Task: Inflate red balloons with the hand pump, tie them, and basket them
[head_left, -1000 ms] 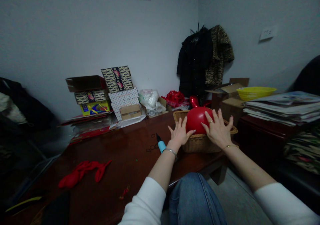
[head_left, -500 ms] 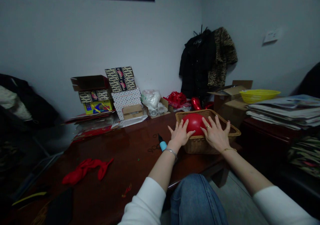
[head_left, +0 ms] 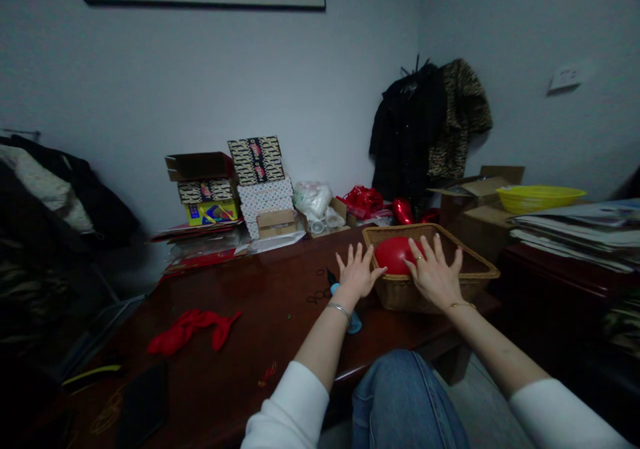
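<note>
A red balloon (head_left: 393,256) sits in the left part of a wicker basket (head_left: 410,294) near the table's right end. My left hand (head_left: 357,274) is open with spread fingers at the basket's left side, its thumb by the rim. Over the basket's front rim reaches my right hand (head_left: 436,272), also open, its fingertips at the balloon's right side; whether they touch it I cannot tell. Partly behind my left wrist lies a light-blue tool with a black tip (head_left: 354,322), its kind unclear. Further left on the table is a limp red piece (head_left: 193,329), apparently uninflated balloons.
Stacked boxes (head_left: 265,199), a plastic bag (head_left: 313,199) and red shiny items (head_left: 364,201) line the table's back. Right of the basket stand a cardboard box (head_left: 480,229), a yellow basket (head_left: 540,199) and piled papers (head_left: 580,232). A dark flat object (head_left: 143,402) lies front left.
My left hand has come off the balloon and moved slightly left. The balloon sits lower in the basket. My right hand stays near it, and the whole view has shifted a little.
</note>
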### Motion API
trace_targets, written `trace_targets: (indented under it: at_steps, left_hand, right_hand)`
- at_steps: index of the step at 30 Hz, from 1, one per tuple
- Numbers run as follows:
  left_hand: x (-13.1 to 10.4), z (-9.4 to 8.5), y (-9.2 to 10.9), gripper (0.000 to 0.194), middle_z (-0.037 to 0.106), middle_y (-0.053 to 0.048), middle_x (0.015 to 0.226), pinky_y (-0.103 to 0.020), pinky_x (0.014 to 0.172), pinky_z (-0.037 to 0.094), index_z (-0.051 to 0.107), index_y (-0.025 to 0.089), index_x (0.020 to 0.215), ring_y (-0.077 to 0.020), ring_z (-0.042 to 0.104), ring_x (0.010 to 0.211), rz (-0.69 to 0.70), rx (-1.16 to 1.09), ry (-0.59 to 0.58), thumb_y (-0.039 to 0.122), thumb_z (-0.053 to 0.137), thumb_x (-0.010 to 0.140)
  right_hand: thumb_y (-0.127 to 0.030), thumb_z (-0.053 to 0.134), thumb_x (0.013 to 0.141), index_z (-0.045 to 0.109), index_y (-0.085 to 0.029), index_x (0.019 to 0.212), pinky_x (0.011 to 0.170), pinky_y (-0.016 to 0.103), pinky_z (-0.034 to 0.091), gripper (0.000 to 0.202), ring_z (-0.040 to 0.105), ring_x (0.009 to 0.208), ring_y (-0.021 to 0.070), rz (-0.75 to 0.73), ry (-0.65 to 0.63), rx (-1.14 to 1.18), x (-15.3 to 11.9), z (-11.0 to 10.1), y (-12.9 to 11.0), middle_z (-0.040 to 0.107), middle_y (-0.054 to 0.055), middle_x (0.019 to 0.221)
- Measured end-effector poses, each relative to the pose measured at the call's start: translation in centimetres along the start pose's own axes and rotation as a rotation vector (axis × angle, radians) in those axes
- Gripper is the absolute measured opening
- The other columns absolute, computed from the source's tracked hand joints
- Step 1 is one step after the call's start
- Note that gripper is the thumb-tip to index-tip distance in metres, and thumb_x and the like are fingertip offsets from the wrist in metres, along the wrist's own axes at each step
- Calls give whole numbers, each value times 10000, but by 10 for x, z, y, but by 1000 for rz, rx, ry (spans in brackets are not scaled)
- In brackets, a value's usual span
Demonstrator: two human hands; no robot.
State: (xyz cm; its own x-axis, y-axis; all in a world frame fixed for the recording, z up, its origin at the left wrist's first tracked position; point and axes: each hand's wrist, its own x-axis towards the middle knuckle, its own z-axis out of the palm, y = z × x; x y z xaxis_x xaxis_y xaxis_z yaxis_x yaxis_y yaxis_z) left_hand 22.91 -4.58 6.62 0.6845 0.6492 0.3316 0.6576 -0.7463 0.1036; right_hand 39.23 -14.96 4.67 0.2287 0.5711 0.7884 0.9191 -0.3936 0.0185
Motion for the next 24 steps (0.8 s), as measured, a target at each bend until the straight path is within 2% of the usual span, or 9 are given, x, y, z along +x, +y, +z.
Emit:
trace_targets:
  at_steps: [7,11,18,24]
  left_hand:
    - [-21,-7,-21,723,137,-64,1530,-630,1047,120,115,313,1452,-310,41,1392,-59,41,-3,668,190,826]
    - [-34,-6,-38,712,158,-67,1525,-592,1067,121,136,306,1451,-300,57,1393,-82,60,28,655,203,834]
    - [-65,-2,-74,747,164,-74,1523,-558,1085,104,150,285,1452,-289,55,1395,-148,45,31,680,178,819]
    - [-101,2,-117,739,152,-76,1525,-548,1090,109,144,276,1454,-286,48,1395,-247,67,7,666,180,828]
  right_hand:
    - [-420,405,867,244,-170,1416,1034,630,72,625,118,1373,304,-60,8,63,2,7,-24,300,142,1461]
    - [-408,404,874,273,-133,1403,1054,600,93,610,115,1376,293,-98,-19,84,2,10,-45,295,160,1459]
    - [-357,329,913,247,-122,1412,1054,571,159,557,102,1382,283,-189,-12,176,-4,17,-93,283,169,1462]
    - [-345,342,916,302,-99,1387,1055,575,159,533,119,1377,297,-282,-40,228,-15,26,-144,300,182,1451]
